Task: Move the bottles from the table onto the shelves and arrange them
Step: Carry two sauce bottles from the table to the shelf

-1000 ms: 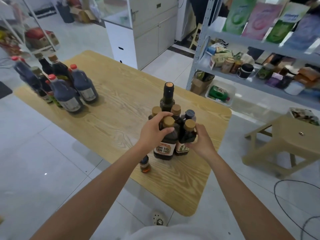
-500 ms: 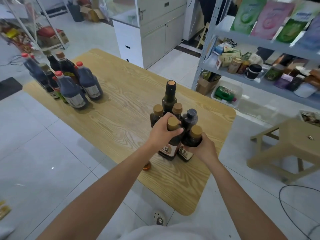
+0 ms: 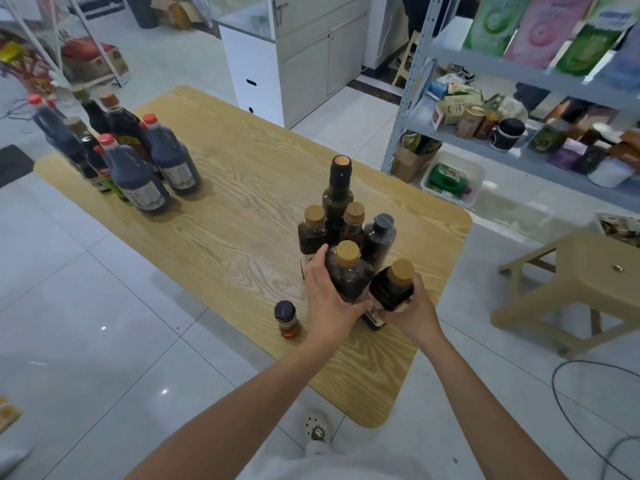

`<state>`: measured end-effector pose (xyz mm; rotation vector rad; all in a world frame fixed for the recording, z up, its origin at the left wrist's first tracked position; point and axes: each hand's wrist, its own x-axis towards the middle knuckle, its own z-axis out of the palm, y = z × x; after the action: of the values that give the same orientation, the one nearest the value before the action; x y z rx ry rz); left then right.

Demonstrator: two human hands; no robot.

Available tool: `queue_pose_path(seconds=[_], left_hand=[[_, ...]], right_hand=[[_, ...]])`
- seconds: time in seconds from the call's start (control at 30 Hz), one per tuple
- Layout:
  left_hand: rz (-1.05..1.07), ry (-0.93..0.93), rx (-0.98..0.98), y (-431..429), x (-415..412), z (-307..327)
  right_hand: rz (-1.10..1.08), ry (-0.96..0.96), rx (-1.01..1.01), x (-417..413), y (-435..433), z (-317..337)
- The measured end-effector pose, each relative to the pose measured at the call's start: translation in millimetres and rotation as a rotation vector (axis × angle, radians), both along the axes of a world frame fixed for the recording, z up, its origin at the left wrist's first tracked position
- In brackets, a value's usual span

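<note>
A cluster of dark bottles stands near the right end of the wooden table (image 3: 242, 209). My left hand (image 3: 327, 303) grips a tan-capped dark bottle (image 3: 348, 271) around its body. My right hand (image 3: 410, 315) holds a second tan-capped bottle (image 3: 393, 289), tilted toward me. Behind them stand a tall green bottle (image 3: 337, 195), two more tan-capped bottles (image 3: 313, 230) and a grey-capped bottle (image 3: 379, 237). A tiny amber bottle (image 3: 286, 318) stands left of my left hand. Several red-capped soy sauce bottles (image 3: 138, 174) are grouped at the table's far left.
A grey metal shelf unit (image 3: 519, 84) with jars and packets stands at the right, a white basket (image 3: 453, 178) under it. A beige stool (image 3: 585, 282) sits right of the table. A white cabinet (image 3: 294, 57) is behind. A black cable (image 3: 595, 410) lies on the floor.
My hands slid down from the caps to the bodies of the two front bottles. The right bottle has tipped toward me and the tiny amber bottle shows fully.
</note>
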<state>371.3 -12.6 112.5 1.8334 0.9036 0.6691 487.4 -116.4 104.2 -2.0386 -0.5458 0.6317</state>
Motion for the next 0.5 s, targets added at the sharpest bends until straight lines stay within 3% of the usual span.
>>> queue_pose_path(seconds=[0.17,0.5], left_hand=[[0.044,0.065,-0.029,12.2,6.6,3.0],[-0.137,0.099,0.023,24.4,-13.0,7.2]], right_hand=[[0.041,0.182,0.124,7.2,0.2,-3.8],[-0.056,0.068,0.135,-1.9,4.3,-14.7]])
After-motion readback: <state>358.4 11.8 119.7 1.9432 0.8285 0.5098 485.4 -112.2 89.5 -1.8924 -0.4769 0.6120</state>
